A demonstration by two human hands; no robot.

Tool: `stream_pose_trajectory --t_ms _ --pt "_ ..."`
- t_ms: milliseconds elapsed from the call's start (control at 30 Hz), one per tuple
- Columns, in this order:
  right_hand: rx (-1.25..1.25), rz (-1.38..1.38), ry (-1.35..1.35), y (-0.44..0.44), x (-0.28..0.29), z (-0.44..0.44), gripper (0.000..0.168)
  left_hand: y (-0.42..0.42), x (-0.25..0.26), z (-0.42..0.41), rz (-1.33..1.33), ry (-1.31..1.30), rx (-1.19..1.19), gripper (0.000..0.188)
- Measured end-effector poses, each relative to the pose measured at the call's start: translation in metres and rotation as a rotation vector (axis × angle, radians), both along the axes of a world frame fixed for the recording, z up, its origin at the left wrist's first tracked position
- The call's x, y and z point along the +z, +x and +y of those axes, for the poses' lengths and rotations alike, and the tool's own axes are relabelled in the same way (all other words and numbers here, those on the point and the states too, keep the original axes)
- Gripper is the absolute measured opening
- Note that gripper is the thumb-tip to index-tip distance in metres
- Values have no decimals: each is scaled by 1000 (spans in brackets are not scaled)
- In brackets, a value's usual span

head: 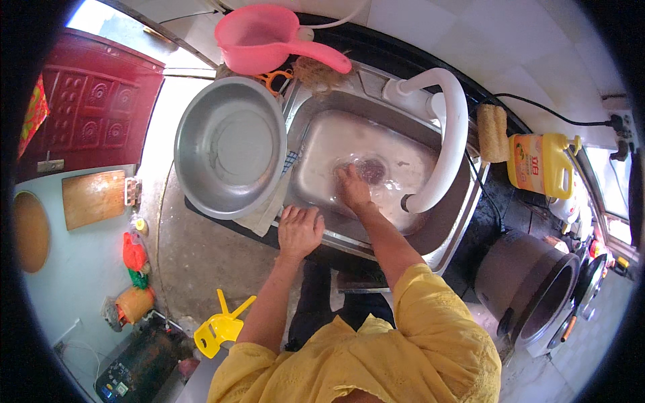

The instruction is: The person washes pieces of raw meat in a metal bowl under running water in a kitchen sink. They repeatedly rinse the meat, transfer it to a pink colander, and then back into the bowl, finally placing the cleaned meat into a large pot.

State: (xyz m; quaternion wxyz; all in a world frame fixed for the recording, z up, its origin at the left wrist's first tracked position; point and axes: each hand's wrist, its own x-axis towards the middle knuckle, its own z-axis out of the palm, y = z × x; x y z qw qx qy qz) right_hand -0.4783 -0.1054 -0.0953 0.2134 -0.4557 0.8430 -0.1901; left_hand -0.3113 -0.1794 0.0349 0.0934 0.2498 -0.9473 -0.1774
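My right hand (354, 189) reaches down into the stainless steel sink (453, 221), its fingertips in the shallow water (347, 133) beside the dark round drain (372, 171). Ripples and glare blur the fingers, so whether they hold anything is unclear. My left hand (301, 230) rests palm down at the sink's front left rim, and nothing shows in it. A white curved faucet (456, 126) arches over the basin, its spout right of my right hand. Left of the sink stands a wide grey metal basin (244, 141), with a pale cloth (262, 214) partly under it.
A pink dipper (257, 40), orange-handled scissors (274, 80) and a fibrous scrubber (320, 75) lie behind the basin. On the right are a loofah-like sponge (493, 133), a yellow detergent jug (539, 163) and a big dark pot (524, 282). A yellow plastic object (219, 330) is lower left.
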Motion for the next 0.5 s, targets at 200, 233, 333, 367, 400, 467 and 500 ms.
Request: stream_pose_trajectory --t_ms 200,233,333,367,400,467,500 --pt "111 -328 -67 -19 -25 5 21 -5 5 -1 53 -14 -8 14" --pt "92 -449 -135 -25 -18 12 21 -6 6 -1 55 -16 -14 14" --pt "-352 -1253 -462 -36 -3 46 12 -6 4 -1 23 -15 -12 14" --pt "-567 -1449 -524 -41 6 61 7 -4 3 0 16 -28 -7 15" --pt "-612 -1298 -646 -54 12 74 7 -6 5 2 23 -38 -12 15" --pt "-734 -1207 -897 -72 52 81 9 -2 1 1 12 -80 -16 15" --pt "-816 -1265 -1033 -79 105 74 11 0 3 1 10 -76 -11 15"
